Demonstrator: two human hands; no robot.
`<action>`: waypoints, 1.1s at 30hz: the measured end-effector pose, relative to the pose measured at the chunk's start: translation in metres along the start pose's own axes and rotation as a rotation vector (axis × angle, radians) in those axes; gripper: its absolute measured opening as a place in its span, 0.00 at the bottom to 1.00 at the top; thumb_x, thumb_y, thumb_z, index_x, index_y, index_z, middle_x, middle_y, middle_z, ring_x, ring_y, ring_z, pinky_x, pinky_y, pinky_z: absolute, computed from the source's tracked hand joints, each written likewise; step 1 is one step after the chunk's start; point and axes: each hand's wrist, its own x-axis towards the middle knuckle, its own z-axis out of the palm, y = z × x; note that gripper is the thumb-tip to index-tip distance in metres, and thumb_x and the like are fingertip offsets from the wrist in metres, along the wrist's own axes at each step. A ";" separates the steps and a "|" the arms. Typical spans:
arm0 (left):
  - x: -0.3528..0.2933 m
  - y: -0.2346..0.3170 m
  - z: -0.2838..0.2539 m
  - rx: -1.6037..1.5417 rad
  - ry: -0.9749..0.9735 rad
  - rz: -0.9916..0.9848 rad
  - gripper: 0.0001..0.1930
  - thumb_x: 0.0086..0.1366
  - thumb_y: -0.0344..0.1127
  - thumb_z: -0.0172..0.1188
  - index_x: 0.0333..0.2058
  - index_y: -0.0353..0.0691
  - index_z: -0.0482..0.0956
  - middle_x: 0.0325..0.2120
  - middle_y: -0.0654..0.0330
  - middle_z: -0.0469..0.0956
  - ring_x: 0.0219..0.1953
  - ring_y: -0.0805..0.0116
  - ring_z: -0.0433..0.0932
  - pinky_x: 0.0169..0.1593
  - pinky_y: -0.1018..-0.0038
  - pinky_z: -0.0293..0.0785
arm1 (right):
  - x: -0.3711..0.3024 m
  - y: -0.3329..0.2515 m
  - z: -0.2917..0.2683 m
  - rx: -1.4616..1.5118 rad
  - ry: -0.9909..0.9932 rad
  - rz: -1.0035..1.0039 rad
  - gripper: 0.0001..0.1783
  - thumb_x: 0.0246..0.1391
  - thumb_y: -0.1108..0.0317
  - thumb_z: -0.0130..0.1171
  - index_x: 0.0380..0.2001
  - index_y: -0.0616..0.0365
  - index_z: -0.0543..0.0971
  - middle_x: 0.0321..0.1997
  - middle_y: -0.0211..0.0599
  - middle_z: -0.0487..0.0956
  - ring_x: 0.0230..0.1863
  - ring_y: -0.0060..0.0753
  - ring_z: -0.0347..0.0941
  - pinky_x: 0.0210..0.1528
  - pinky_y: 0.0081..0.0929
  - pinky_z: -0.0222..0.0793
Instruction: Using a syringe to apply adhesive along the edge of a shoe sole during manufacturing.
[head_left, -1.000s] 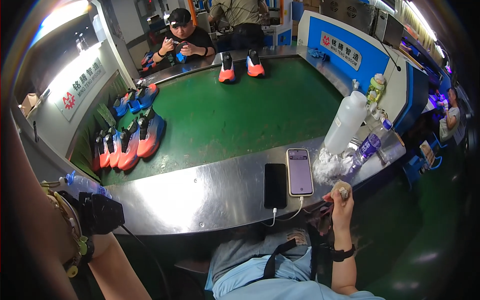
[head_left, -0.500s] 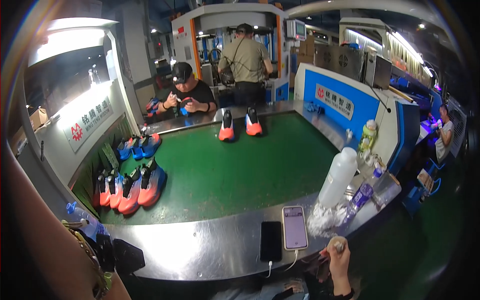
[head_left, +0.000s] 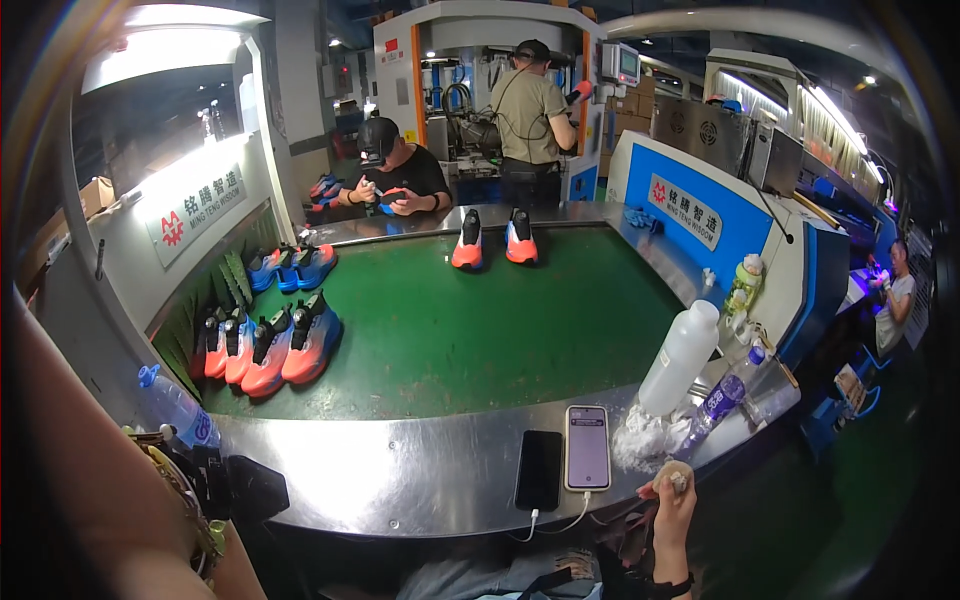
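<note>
While the left hand is out of view, its state untellable, a clear bottle (head_left: pixel 180 405) leans beside the left forearm (head_left: pixel 105 450). Orange-and-blue shoes (head_left: pixel 312 345): grouped at left on green belt (head_left: pixel 480 330); further pair (head_left: pixel 466 250), far edge. Finished share: indeterminable. Open room: belt between shoes and white bottle (head_left: pixel 678 360). Steel tabletop (head_left: pixel 420 470): front margin partly taken by two phones (head_left: pixel 587 450). Right hand (head_left: pixel 674 515): closed round tan pad (head_left: pixel 678 470), near front rim, apart from every shoe.

Green tabletop (head_left: pixel 450 330) with steel rim (head_left: pixel 340 500) before me. Bright lamp (head_left: pixel 165 47) at my left, blue-and-white cabinet (head_left: pixel 740 238) at my right. Beyond, tall white machine (head_left: pixel 470 22) with orange posts (head_left: pixel 418 80), grey pillar (head_left: pixel 303 85). Strip lights (head_left: pixel 843 130) upper right; green floor (head_left: pixel 775 510) below.
</note>
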 end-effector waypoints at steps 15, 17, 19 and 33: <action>-0.046 0.008 0.009 -0.060 0.032 -0.200 0.33 0.51 0.36 0.58 0.55 0.35 0.56 0.56 0.47 0.57 0.60 0.57 0.54 0.60 0.54 0.48 | -0.007 0.008 -0.006 0.017 -0.045 -0.008 0.12 0.54 0.65 0.51 0.36 0.62 0.66 0.23 0.37 0.74 0.25 0.28 0.73 0.30 0.21 0.70; -0.058 0.007 0.014 -0.074 0.039 -0.249 0.33 0.51 0.36 0.58 0.55 0.35 0.56 0.56 0.47 0.57 0.60 0.57 0.54 0.60 0.54 0.48 | -0.004 0.003 -0.005 -0.001 -0.043 0.005 0.12 0.54 0.65 0.51 0.36 0.62 0.66 0.24 0.37 0.74 0.25 0.28 0.73 0.31 0.21 0.69; -0.073 0.009 0.019 -0.091 0.047 -0.304 0.33 0.51 0.36 0.58 0.55 0.35 0.56 0.56 0.47 0.57 0.60 0.57 0.54 0.60 0.54 0.48 | -0.001 0.005 -0.006 0.007 -0.031 -0.037 0.12 0.54 0.65 0.51 0.36 0.62 0.66 0.24 0.37 0.74 0.26 0.28 0.73 0.31 0.21 0.69; -0.122 0.004 0.061 -0.199 0.192 -0.455 0.33 0.51 0.37 0.58 0.55 0.36 0.57 0.56 0.47 0.58 0.60 0.57 0.54 0.60 0.54 0.47 | -0.027 -0.020 0.000 -0.003 -0.070 -0.080 0.13 0.53 0.68 0.51 0.38 0.63 0.64 0.26 0.39 0.74 0.28 0.29 0.74 0.34 0.23 0.71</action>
